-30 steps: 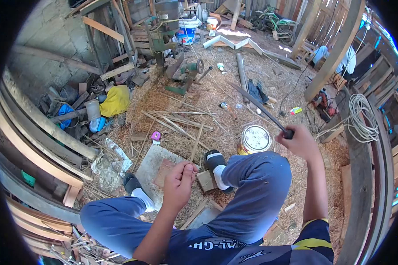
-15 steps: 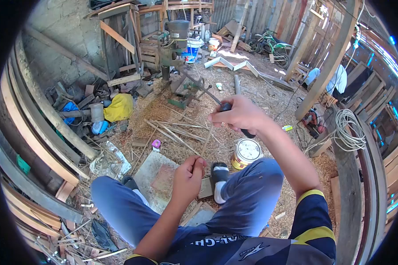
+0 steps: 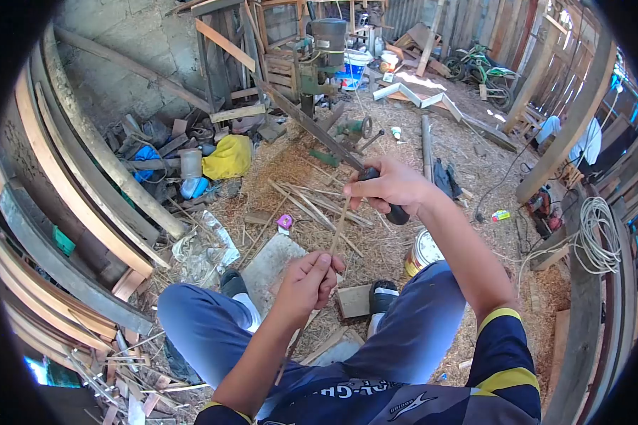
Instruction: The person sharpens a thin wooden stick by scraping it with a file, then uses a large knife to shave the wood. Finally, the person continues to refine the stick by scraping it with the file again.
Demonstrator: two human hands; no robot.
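My right hand (image 3: 397, 188) is closed around the black handle (image 3: 397, 214) of a machete. Its long dark blade (image 3: 305, 122) points up and to the left, away from me. Lower down, my left hand (image 3: 306, 283) grips a thin wooden strip (image 3: 339, 230) between thumb and fingers. The strip's upper end reaches the fingertips of my right hand, and its lower end runs down past my left wrist. Both hands are above the gap between my knees. Below them lies a flat grey slab (image 3: 271, 258) on the ground, beside a wood block (image 3: 354, 302).
Several loose wooden sticks (image 3: 319, 205) lie on shavings ahead. A pink tape measure (image 3: 284, 222) is near the slab, a paint can (image 3: 425, 251) by my right knee. Green machinery (image 3: 319, 88) stands beyond. Curved planks (image 3: 85, 191) line the left; coiled cable (image 3: 597, 234) hangs right.
The machete blade has swung so that more of its flat shows. The strip in my left hand now shows clearly, and the view has shifted left.
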